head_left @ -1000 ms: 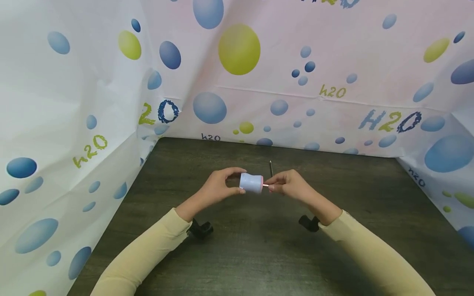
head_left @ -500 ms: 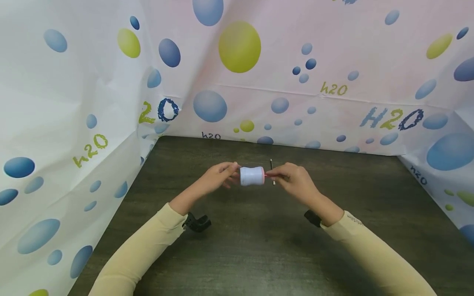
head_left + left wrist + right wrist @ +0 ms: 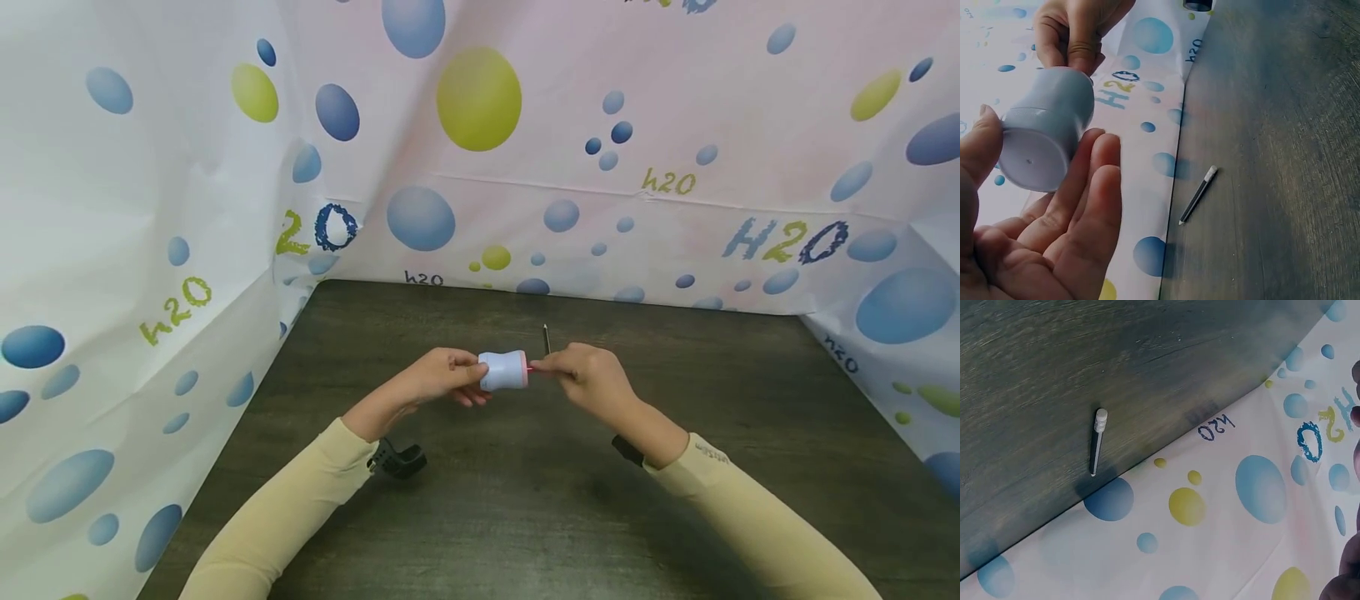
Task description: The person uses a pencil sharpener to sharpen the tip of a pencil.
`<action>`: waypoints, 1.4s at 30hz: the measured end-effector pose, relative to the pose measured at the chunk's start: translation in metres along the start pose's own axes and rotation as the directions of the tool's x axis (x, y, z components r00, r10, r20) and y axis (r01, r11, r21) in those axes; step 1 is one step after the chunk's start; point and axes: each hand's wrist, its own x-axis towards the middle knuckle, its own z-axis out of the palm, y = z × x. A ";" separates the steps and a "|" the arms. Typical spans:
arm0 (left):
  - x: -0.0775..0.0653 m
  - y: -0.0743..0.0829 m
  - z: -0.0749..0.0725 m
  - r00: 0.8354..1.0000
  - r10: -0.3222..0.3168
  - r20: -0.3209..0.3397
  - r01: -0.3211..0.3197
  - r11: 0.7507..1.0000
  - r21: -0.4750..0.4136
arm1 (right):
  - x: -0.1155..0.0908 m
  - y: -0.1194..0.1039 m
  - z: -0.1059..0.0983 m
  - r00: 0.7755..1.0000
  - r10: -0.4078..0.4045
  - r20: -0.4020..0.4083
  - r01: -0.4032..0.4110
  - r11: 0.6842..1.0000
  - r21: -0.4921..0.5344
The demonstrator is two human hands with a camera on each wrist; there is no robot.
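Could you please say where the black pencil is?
In the head view, the black pencil lies right of centre on the table, beyond the right hand.

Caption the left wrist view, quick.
Left hand holds pale blue cylinder, right hand at its far end; pencil on table.

Mid blocked: left hand (image 3: 431,379), pale-blue container (image 3: 503,371), red stick (image 3: 530,368) & right hand (image 3: 597,381) in line across. Hand can pass nr side, btwn sleeves (image 3: 757,517), over bench (image 3: 487,525); black wrist mounts (image 3: 401,460) jut in. Pencil (image 3: 1196,197) on bench, far side of right hand. Patterned sheet (image 3: 555,67) walls off far, left & right.
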 end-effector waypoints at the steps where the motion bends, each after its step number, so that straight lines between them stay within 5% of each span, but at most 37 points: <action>1: 0.000 -0.001 0.000 1.000 0.001 -0.006 -0.001 1.000 -0.006 | 0.000 0.000 0.000 1.000 0.015 0.007 -0.015 1.000 0.009; 9: -0.001 -0.007 0.002 0.996 0.055 -0.067 -0.057 0.998 -0.019 | 0.005 -0.004 -0.004 0.972 0.184 0.149 -0.202 0.972 0.118; 16: -0.007 -0.005 0.008 0.957 0.216 -0.195 -0.181 0.966 0.186 | 0.014 -0.001 -0.011 0.857 0.348 0.380 -0.456 0.857 0.242; 19: -0.009 -0.004 0.013 0.915 0.335 -0.224 -0.249 0.908 0.338 | 0.016 0.006 -0.012 0.802 0.360 0.476 -0.533 0.791 0.301; 21: -0.010 -0.003 0.017 0.876 0.429 -0.221 -0.291 0.835 0.467 | 0.017 0.011 -0.012 0.749 0.370 0.549 -0.603 0.724 0.335; 23: -0.011 -0.003 0.020 0.835 0.513 -0.199 -0.322 0.749 0.579 | 0.018 0.016 -0.012 0.674 0.387 0.629 -0.693 0.625 0.359; 25: -0.010 -0.003 0.021 0.811 0.553 -0.188 -0.334 0.703 0.627 | 0.019 0.019 -0.012 0.609 0.399 0.685 -0.759 0.546 0.356; 27: -0.009 -0.004 0.022 0.801 0.571 -0.180 -0.344 0.685 0.642 | 0.020 0.019 -0.012 0.577 0.399 0.712 -0.784 0.514 0.347; 30: -0.007 -0.006 0.021 0.802 0.566 -0.191 -0.355 0.709 0.609 | 0.021 0.017 -0.011 0.600 0.393 0.697 -0.761 0.549 0.346; 32: -0.006 -0.006 0.018 0.820 0.539 -0.192 -0.374 0.759 0.534 | 0.022 0.015 -0.010 0.633 0.376 0.677 -0.728 0.586 0.356; 37: -0.007 -0.004 0.008 0.899 0.406 -0.166 -0.371 0.905 0.209 | 0.023 0.011 -0.013 0.719 0.317 0.619 -0.628 0.679 0.381; 42: -0.009 -0.001 0.001 0.974 0.178 -0.141 -0.177 0.984 0.023 | 0.020 0.006 -0.021 0.795 0.308 0.523 -0.529 0.773 0.350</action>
